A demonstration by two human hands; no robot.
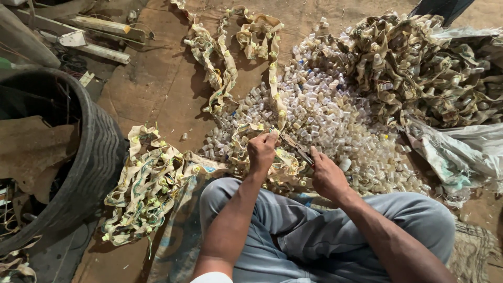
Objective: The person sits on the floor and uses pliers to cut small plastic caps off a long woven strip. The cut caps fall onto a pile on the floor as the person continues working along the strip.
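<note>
strip [272, 162] of plastic with small caps lies at centre; left hand [261, 152] pinches it, right hand [327, 175] grips cutters [296, 148]. cut caps pile [335, 120] looks large; tangled strips [419, 68] upper right seemingly remain.

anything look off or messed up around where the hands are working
Nothing looks damaged. The small clear plastic pieces lie in a loose heap spread across the floor, and the strips are tangled in piles. The left hand pinches a strip; the right hand grips a cutting tool.
</note>
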